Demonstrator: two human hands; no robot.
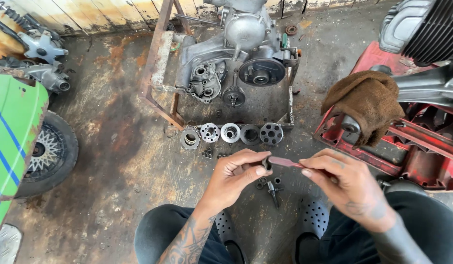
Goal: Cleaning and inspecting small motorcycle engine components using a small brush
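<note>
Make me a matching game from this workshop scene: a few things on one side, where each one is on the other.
Things:
1. brown rag
2. row of round parts
3. wheel
4. small dark ring

Places:
A. far left, beside the green panel
B. pinched in the left hand
C. draped over the red stand
D. on the floor before the engine

Pairs: 1-C, 2-D, 3-A, 4-B

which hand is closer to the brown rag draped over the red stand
Right. The right hand sits just below the brown rag, holding a reddish tool; the left hand is further left, pinching a small dark part.
</note>
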